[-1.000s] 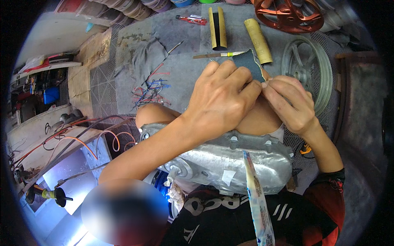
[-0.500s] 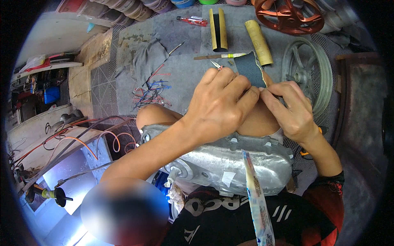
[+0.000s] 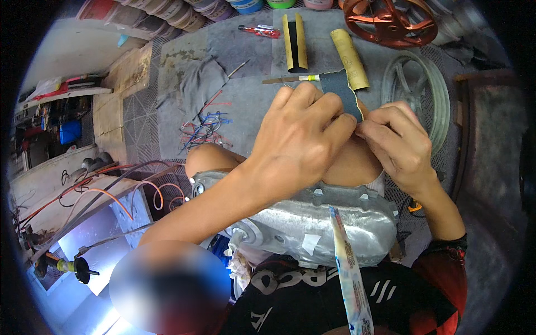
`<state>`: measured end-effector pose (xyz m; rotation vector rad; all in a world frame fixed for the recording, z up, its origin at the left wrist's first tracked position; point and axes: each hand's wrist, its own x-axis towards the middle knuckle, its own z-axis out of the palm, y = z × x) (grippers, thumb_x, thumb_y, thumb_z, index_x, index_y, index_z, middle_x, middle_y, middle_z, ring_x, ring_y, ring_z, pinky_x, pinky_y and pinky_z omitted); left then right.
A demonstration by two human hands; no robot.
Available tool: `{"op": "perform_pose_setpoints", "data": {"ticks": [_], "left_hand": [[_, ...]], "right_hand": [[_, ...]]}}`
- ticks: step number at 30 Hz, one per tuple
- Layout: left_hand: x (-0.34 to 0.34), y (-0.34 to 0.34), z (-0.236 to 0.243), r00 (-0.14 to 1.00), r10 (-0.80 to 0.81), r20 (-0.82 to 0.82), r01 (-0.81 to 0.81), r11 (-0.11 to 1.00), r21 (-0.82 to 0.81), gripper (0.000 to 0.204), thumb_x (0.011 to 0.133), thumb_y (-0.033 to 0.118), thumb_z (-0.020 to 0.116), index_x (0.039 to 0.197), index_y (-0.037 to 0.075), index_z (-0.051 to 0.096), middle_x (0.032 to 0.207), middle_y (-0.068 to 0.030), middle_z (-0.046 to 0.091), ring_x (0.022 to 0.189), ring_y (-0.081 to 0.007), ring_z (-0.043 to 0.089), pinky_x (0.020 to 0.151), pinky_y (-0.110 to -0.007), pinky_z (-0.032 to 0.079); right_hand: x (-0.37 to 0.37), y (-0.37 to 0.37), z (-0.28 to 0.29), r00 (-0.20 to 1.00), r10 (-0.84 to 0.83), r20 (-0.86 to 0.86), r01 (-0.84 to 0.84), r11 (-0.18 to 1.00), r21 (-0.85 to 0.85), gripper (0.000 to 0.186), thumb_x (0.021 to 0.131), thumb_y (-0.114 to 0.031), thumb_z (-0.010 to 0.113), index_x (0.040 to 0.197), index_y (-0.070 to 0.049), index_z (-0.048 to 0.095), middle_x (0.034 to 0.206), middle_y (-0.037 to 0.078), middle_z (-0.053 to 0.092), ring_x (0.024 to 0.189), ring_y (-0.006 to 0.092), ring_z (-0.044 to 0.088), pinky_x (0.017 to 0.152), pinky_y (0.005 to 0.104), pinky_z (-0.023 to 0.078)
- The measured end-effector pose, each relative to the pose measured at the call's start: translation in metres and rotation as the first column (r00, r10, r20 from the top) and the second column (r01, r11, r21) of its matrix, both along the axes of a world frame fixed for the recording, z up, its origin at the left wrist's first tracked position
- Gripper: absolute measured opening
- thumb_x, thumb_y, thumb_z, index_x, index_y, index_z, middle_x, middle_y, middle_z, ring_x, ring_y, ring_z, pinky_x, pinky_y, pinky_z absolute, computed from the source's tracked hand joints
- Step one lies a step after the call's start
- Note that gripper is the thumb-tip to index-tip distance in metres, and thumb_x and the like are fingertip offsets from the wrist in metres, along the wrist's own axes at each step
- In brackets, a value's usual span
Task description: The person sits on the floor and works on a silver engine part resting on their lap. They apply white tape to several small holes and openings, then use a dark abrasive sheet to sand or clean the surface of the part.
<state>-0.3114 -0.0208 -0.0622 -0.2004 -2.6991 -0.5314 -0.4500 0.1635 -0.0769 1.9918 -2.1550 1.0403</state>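
Observation:
A dark sheet of sandpaper (image 3: 338,90) with a pale, ragged torn edge hangs beyond my knuckles. My left hand (image 3: 304,134) is closed, thumb and fingers pinching near the sheet's lower corner. Close beside it, my right hand (image 3: 397,139) is also closed, its fingertips pinched at the torn edge; they nearly touch the left ones. The exact grip is partly hidden behind the fingers. Below both hands, a silver metal engine cover (image 3: 357,220) rests across my lap, with a white patch (image 3: 311,243) on its face.
Two curled yellow-backed sandpaper pieces (image 3: 352,58), a red-handled screwdriver (image 3: 262,31), a file (image 3: 282,80) and a grey rag (image 3: 201,84) lie on the mat ahead. Thin wires (image 3: 207,128) are heaped left. A copper wheel (image 3: 391,23) and grey wheel (image 3: 445,111) stand right. A printed plastic strip (image 3: 347,262) hangs close.
My right hand's fingers have curled in tighter, and my left hand has shifted slightly right. The pliers' tips seen beyond my left hand are now mostly covered.

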Motion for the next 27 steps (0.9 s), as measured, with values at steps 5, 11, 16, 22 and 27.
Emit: {"op": "perform_pose_setpoints", "data": {"ticks": [5,11,16,22,27], "left_hand": [[-0.008,-0.003,0.0,0.989,-0.007,0.146,-0.003,0.998,0.07,0.019,0.079,0.013,0.074,0.098,0.008,0.072,0.09,-0.0054,0.064,0.086,-0.0273,0.061,0.073,-0.039,0.045],[-0.009,-0.016,-0.025,0.998,-0.03,0.061,0.016,0.976,0.216,0.017,0.083,0.012,0.072,0.1,0.008,0.072,0.092,-0.0078,0.066,0.088,-0.029,0.064,0.075,-0.037,0.048],[-0.002,-0.012,-0.024,0.999,-0.035,-0.008,0.035,0.993,0.108,0.021,0.079,0.012,0.073,0.101,0.01,0.073,0.095,-0.0065,0.068,0.087,-0.0262,0.064,0.074,-0.038,0.048],[-0.004,-0.012,-0.023,1.0,0.008,-0.007,-0.007,0.998,0.055,0.025,0.077,0.012,0.067,0.101,0.009,0.073,0.095,-0.005,0.066,0.085,-0.0242,0.063,0.073,-0.038,0.047],[-0.003,-0.007,-0.013,1.0,0.0,0.028,0.001,0.999,-0.039,0.023,0.079,0.013,0.065,0.101,0.008,0.073,0.093,-0.0052,0.064,0.083,-0.0237,0.062,0.073,-0.037,0.046]], "right_hand": [[0.002,-0.005,-0.008,0.99,-0.016,-0.139,0.003,0.996,-0.094,0.022,0.076,-0.005,0.069,0.097,0.001,0.072,0.098,0.012,0.065,0.091,0.0306,0.067,0.075,0.0384,0.058],[-0.005,-0.004,-0.012,0.996,0.009,-0.086,-0.011,1.0,-0.02,0.024,0.078,-0.005,0.069,0.101,0.001,0.071,0.1,0.013,0.066,0.089,0.0294,0.069,0.075,0.0369,0.059],[-0.007,-0.008,-0.013,1.0,0.002,-0.004,-0.002,0.999,-0.034,0.024,0.079,-0.004,0.068,0.102,0.001,0.071,0.1,0.013,0.067,0.087,0.0301,0.069,0.074,0.0375,0.059],[-0.012,-0.014,-0.014,0.999,0.042,-0.018,-0.042,0.998,-0.039,0.024,0.078,-0.002,0.07,0.101,0.002,0.07,0.098,0.014,0.067,0.087,0.0313,0.068,0.076,0.0394,0.058],[-0.013,-0.015,-0.012,0.999,0.045,-0.017,-0.045,0.999,-0.029,0.024,0.077,-0.002,0.071,0.1,0.003,0.07,0.096,0.015,0.067,0.085,0.0324,0.067,0.076,0.0401,0.057]]}}
